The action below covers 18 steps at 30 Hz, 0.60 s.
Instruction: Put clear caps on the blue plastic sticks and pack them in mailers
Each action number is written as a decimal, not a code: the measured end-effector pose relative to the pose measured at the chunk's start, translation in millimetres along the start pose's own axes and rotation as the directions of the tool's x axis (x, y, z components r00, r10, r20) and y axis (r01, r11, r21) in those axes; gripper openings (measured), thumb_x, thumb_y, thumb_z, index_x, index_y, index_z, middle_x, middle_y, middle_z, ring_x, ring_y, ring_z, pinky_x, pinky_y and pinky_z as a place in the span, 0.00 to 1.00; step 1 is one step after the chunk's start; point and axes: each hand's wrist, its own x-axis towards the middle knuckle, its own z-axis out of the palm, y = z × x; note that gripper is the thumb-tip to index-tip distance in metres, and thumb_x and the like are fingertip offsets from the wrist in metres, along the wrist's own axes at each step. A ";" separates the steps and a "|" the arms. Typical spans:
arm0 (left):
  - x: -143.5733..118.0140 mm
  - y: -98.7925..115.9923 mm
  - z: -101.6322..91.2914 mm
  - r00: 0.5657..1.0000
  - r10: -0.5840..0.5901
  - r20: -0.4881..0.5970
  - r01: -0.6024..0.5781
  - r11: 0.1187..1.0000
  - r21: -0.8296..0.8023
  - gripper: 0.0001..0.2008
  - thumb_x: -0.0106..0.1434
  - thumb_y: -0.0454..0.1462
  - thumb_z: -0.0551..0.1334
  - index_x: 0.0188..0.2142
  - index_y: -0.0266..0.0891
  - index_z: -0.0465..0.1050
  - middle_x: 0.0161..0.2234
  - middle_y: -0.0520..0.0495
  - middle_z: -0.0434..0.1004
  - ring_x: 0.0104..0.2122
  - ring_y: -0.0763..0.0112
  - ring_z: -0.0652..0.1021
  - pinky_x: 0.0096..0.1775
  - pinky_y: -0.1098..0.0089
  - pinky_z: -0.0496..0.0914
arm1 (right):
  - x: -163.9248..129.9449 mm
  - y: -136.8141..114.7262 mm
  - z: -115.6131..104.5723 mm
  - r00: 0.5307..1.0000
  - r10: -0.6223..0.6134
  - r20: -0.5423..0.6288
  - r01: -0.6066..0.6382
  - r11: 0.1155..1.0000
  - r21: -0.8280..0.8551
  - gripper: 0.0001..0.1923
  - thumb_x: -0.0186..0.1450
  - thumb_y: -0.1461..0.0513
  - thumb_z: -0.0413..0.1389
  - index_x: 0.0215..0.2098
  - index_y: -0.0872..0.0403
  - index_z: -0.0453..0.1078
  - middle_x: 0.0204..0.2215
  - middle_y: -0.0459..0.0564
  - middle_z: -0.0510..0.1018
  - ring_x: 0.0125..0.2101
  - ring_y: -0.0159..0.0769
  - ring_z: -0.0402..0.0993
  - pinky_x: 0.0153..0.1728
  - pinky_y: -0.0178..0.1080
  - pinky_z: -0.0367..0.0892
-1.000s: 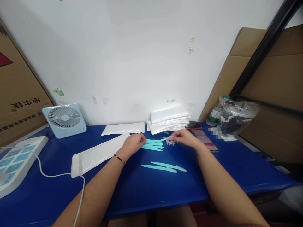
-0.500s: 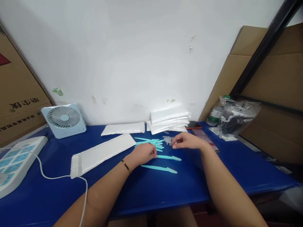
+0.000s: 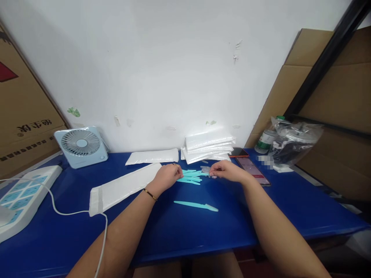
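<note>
A bunch of slim turquoise plastic sticks (image 3: pixel 191 177) lies flat on the blue table (image 3: pixel 174 231); another stick (image 3: pixel 196 205) lies alone nearer.

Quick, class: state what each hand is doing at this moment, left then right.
Left hand: closed on one of the slim turquoise plastic sticks, near the blue table's middle.
Right hand: pinching a small clear plastic cap.

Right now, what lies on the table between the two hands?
In the head view, a small pile of teal sticks lies between the left hand and the right hand, which pinches a small clear piece at the pile's right end.
</note>
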 end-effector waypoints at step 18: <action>-22.8 41.4 14.5 0.935 0.249 0.253 -0.251 0.968 -0.026 0.07 0.59 0.41 0.60 0.30 0.41 0.73 0.28 0.51 0.75 0.29 0.71 0.72 0.27 0.72 0.59 | -9.5 -22.4 -1.6 0.987 0.021 0.161 -0.035 0.996 0.081 0.19 0.56 0.50 0.58 0.34 0.56 0.76 0.25 0.48 0.77 0.26 0.34 0.71 0.28 0.34 0.65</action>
